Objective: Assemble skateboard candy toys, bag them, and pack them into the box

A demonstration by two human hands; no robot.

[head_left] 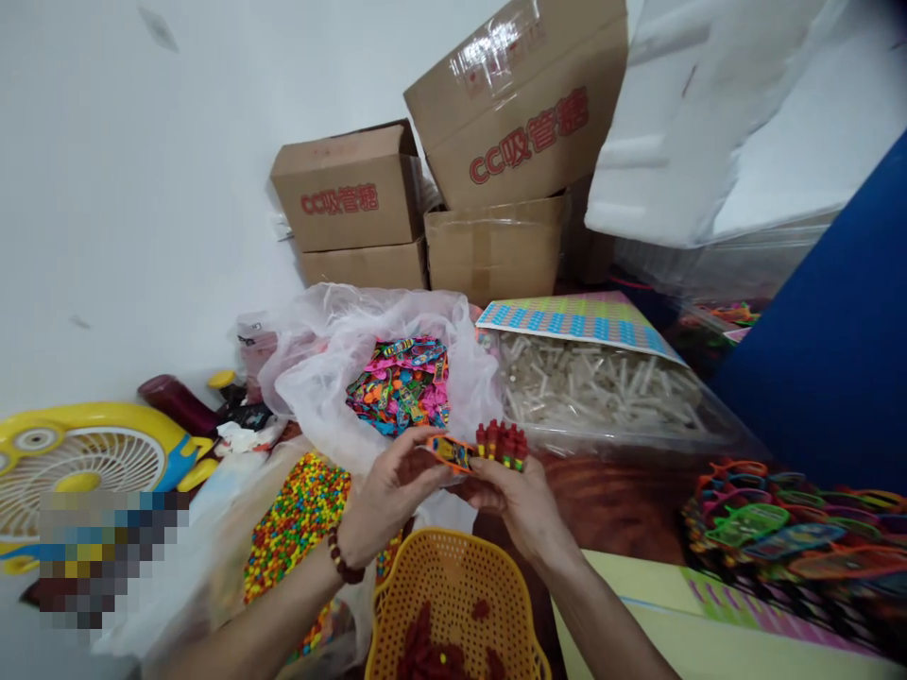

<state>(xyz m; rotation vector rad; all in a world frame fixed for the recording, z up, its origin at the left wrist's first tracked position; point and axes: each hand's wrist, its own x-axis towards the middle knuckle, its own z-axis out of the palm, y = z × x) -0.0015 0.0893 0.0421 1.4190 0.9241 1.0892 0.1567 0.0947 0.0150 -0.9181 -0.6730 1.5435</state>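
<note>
My left hand, with a beaded bracelet at the wrist, pinches a small orange-edged plastic piece with a printed face. My right hand is closed around a bunch of small tubes with dark red caps, with yellow and green showing beneath the caps. Its thumb meets the near end of the printed piece. Below both hands stands a yellow perforated basket with dark red pieces inside. Just beyond the hands, a white bag holds many colourful plastic pieces.
At left, a bag of multicoloured candy beads lies near a yellow fan. A clear bin of translucent tubes sits right of centre. Colourful plastic pieces fill a dark basket at right. Cardboard boxes are stacked behind.
</note>
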